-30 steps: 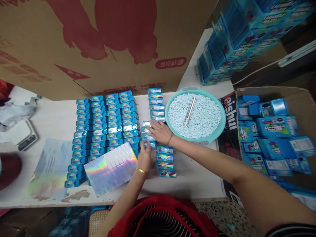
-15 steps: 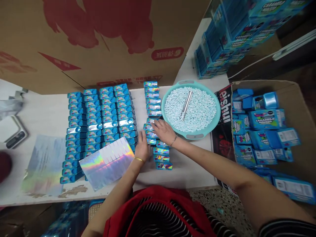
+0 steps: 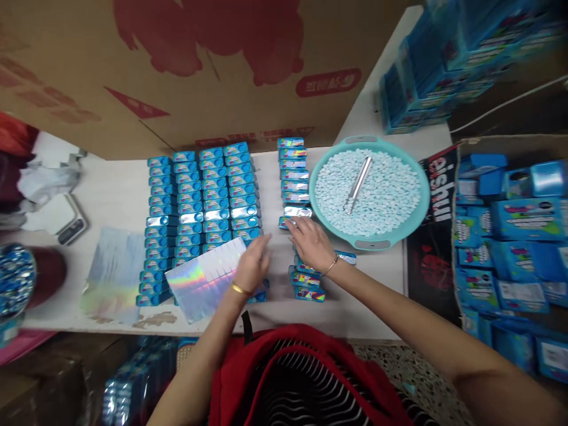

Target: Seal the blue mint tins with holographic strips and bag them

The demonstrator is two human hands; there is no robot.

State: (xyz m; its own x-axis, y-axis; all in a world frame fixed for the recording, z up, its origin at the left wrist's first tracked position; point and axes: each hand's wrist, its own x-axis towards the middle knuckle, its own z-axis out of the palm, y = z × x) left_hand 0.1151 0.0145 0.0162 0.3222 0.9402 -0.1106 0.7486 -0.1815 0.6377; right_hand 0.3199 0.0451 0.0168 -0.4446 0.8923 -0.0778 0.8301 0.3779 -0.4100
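My left hand (image 3: pixel 252 266) is raised beside a shiny holographic sheet (image 3: pixel 204 281), its fingers stretched and holding nothing. The sheet lies over the near corner of several columns of small blue candy tins (image 3: pixel 190 219). At the middle of the table, my right hand (image 3: pixel 313 245) has its fingertips round the end of a small tin (image 3: pixel 286 222) in a looser column. Farther up that column, tins with holographic strips (image 3: pixel 295 176) stand in line. More strip-covered tins (image 3: pixel 309 293) lie below the right wrist, partly hidden by it.
A turquoise basin (image 3: pixel 423 195) of pale candies with a metal tube (image 3: pixel 358 184) stands right. A big carton (image 3: pixel 248 112) walls off the back. An open box (image 3: pixel 457 177) of blue packs is far right. A scale (image 3: pixel 66 219) and another sheet (image 3: pixel 113 266) lie left.
My left hand has drawn away from the middle column toward the sheet. The tins beneath my right hand have shifted apart, leaving a gap in the column. The view has swung left.
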